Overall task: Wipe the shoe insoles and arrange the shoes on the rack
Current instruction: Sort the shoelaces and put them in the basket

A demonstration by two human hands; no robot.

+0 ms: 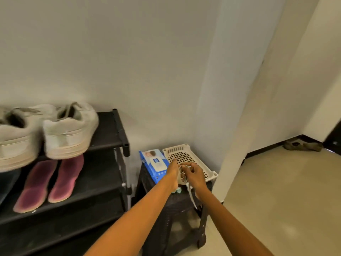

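A pair of white sneakers (70, 130) stands on the top shelf of a black shoe rack (108, 133) at the left. Two pink insoles (64, 178) lie side by side on the shelf below. To the right, both hands meet over a dark stool (177, 206). My left hand (173, 174) and my right hand (193, 175) both pinch a crumpled white wet wipe (182, 174) between them. A strip of the wipe hangs down below my right wrist. A blue pack of wet wipes (155, 163) lies on the stool just left of my hands.
A white perforated plastic basket (184, 154) sits on the stool behind my hands, against the wall corner. A white pillar rises to the right. Beyond it, a dark pair of shoes (302, 145) lies on the beige floor by the far wall.
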